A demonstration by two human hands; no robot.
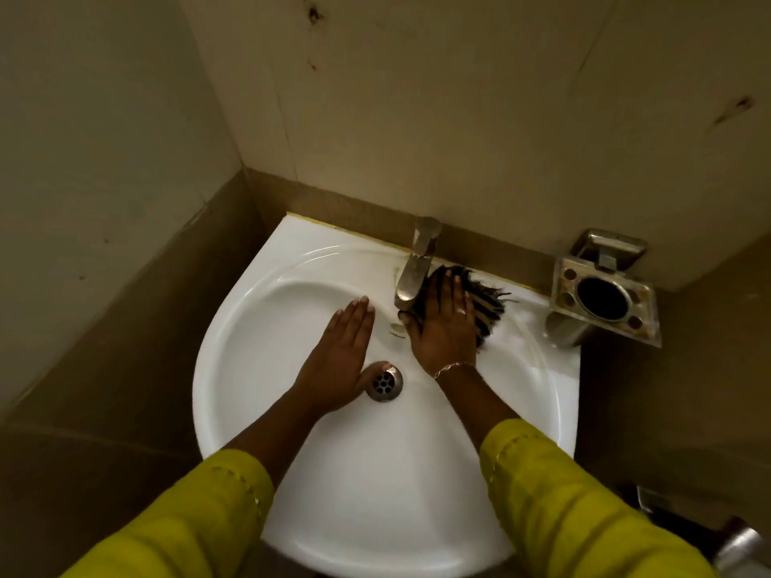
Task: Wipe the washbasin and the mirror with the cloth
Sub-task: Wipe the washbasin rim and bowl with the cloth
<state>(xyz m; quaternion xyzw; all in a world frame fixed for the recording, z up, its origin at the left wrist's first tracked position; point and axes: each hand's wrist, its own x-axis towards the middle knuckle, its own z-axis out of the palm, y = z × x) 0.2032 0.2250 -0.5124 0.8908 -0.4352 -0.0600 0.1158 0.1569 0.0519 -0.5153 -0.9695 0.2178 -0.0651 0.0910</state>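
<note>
we look down on a white ceramic washbasin (pixel 292 486), glossy and rounded at the front, set into a corner where two pale, stained walls (pixel 459 98) meet above a band of brown tile (pixel 137 310). taking the tap (pixel 415 269) as our landmark: it is a dull, worn metal mixer standing at the back rim of the basin, its spout leaning forward over the bowl.

just to the right of the tap, our right hand (pixel 444 323) lies flat, fingers spread wide, pressing the cloth (pixel 486 304) onto the basin's back ledge. the cloth is dark with pale stripes and a frayed, fringed edge that sticks out beyond the fingers; part of it is hidden under the palm and part is tucked against the tap's base. a ring and a thin bracelet (pixel 452 368) show on that hand and wrist.

in front and to the left of the tap, our left hand (pixel 340 356) rests open and flat in the bowl, holding nothing, its heel just beside the round metal drain (pixel 386 382), which it partly covers.

well to the right of the tap, a tarnished metal holder (pixel 605 302) with a round opening and small holes is fixed to the wall, with a soap dish (pixel 609 244) behind it. both sleeves (pixel 563 502) are yellow-green fabric. no mirror shows in this view.
</note>
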